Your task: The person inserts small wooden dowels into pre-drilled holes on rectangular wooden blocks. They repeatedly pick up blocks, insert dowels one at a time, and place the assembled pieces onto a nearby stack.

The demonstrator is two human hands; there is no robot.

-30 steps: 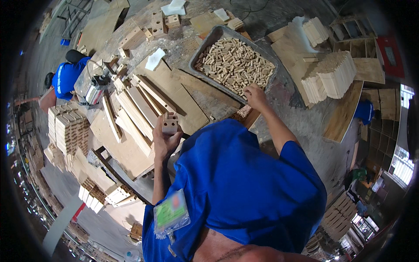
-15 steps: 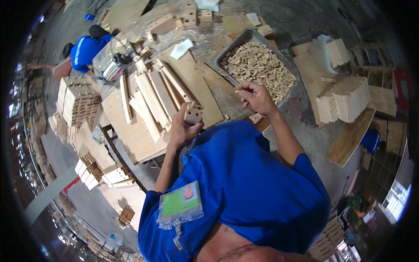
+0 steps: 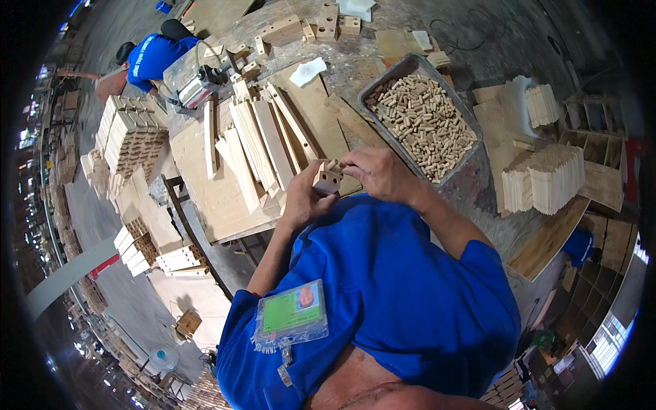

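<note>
My left hand (image 3: pixel 302 197) is wrapped round a small wooden block (image 3: pixel 328 181) with round holes in its end face, held above the near edge of the worktable. Short wooden dowels (image 3: pixel 332 165) stick up from the block's upper side. My right hand (image 3: pixel 383 174) is closed in a pinch right beside the block, its fingertips at a dowel there; the fingers partly hide it. Beyond my right hand lies a grey tray (image 3: pixel 362 96) filled with loose wooden dowels (image 3: pixel 424 123).
Several long wooden strips (image 3: pixel 263 147) lie on cardboard left of my hands. Holed blocks (image 3: pixel 328 20) stand at the table's far side. Stacked wooden parts (image 3: pixel 130 137) rise at the left, others (image 3: pixel 547 179) at the right. A person in blue (image 3: pixel 160 60) bends down at the far left.
My right hand has moved left from beside the tray to the block, carrying a dowel in its fingertips. My left hand still grips the block. The whole view has shifted slightly.
</note>
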